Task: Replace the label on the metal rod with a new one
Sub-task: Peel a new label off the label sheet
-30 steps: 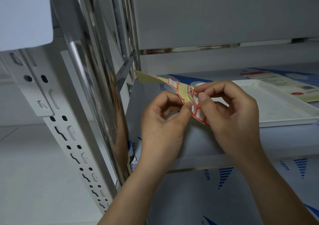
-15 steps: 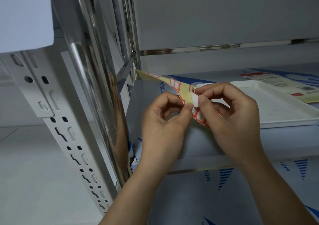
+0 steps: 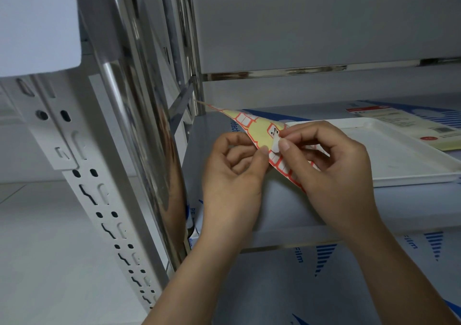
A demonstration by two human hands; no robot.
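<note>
Label sheet [image 3: 258, 130] (yellow, red-bordered): pinched in left hand [image 3: 233, 175]. Label [image 3: 275, 145], half-peeled: clamped between right hand [image 3: 331, 170] thumb and forefinger. Rod [image 3: 139, 130]: left of both

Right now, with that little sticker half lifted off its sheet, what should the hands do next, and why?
Probably keep peeling: the right hand pinches a white label that has curled up but looks attached at one edge, while the left hand steadies the yellow sticker sheet. Pulling it fully free comes before taking it to the metal rod.
</note>
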